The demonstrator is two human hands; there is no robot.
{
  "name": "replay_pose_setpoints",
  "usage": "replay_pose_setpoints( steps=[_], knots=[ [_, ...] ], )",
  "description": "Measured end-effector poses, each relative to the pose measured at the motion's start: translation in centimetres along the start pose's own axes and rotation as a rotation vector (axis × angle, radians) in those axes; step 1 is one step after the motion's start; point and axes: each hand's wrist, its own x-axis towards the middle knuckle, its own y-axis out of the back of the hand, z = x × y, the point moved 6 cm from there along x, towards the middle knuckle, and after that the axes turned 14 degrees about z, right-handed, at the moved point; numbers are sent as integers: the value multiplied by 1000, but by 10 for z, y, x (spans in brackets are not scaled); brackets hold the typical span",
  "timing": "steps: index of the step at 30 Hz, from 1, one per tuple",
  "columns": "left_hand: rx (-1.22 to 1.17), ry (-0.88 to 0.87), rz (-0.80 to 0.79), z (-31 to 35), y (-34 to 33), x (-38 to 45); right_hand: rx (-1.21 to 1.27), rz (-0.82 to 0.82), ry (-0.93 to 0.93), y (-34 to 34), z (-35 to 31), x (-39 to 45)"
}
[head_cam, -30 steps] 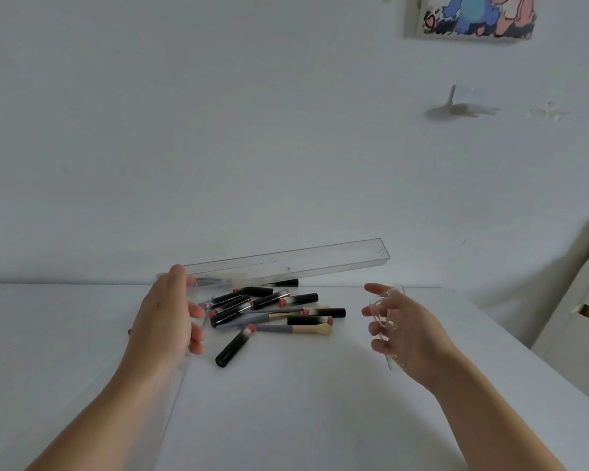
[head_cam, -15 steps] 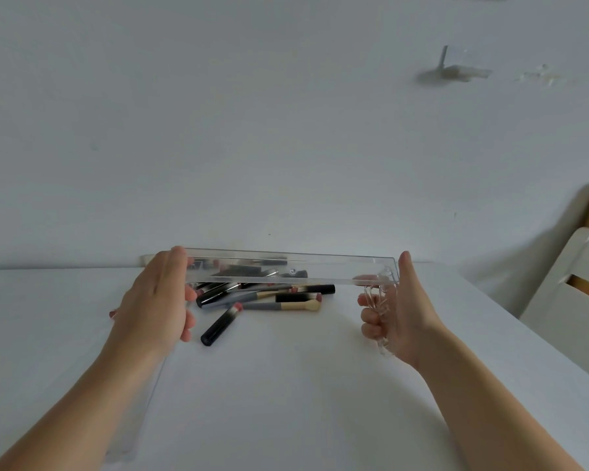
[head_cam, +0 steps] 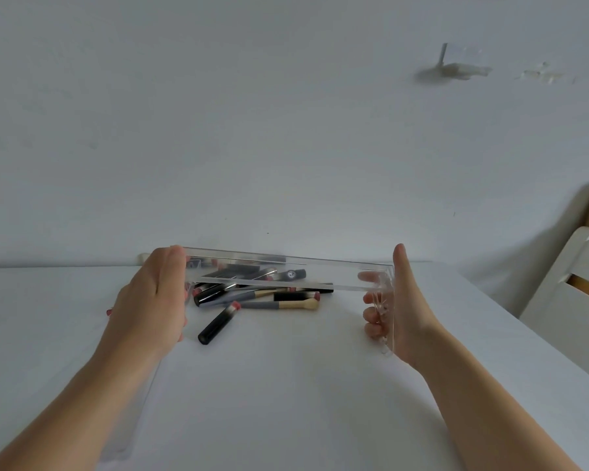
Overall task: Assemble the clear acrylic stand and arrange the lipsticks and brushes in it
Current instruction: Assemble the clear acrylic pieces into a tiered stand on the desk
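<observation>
Item: clear acrylic tray (head_cam: 286, 271), held level above the white table (head_cam: 286, 402); nothing lay in it. Left hand (head_cam: 150, 300) gripped one end; right hand (head_cam: 393, 300) curled round the other and an end panel (head_cam: 386, 334). Lipsticks and brushes (head_cam: 259, 294) lay heaped beneath. Advice: square the ends before pressing.

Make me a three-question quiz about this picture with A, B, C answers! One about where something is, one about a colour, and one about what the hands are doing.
1. Where does the pile of lipsticks and brushes lie?
A. on the chair
B. on the white table
C. on the floor

2. What colour is the single lipstick nearest the person?
A. black
B. green
C. yellow

3. What is happening to the long clear acrylic tray?
A. lying flat alone
B. held at both ends
C. standing against the wall

Answers: B, the pile rests on the tabletop; A, its tube is black; B, the left hand and right hand each hold one end.
</observation>
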Motion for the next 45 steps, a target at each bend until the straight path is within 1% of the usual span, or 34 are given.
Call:
replay_pose_setpoints(
  steps=[6, 10, 14, 16, 22, 28, 34, 39, 42, 45],
  knots=[
    [44, -4, 14, -2, 2, 3, 30, -69, 26, -3, 0, -2],
    [64, -6, 7, -1, 3, 2, 18, -37, 30, -1, 1, 0],
    [40, -91, 15, 9, 5, -3, -1, -4, 46, 0, 0, 1],
    [79, -133, 15, 12, 5, -4, 1, -8, 56, -1, 0, 1],
    [96, -8, 43, 2, 5, -2, 17, -45, 81, -5, -1, -2],
    [106, 14, 42, 0, 5, 0, 15, -85, 66, -6, 0, -2],
    [129, 14, 34, 5, 9, -3, 28, -36, 85, -5, -1, -1],
    [117, -48, 21, 16, 10, -8, 31, 3, 158, -3, -5, 0],
    [106, 3, 18, 10, 9, -6, 24, 38, 195, -1, -5, 1],
    [39, 55, -12, 3, 5, -4, -4, 69, 226, 2, -8, 1]
  ],
)
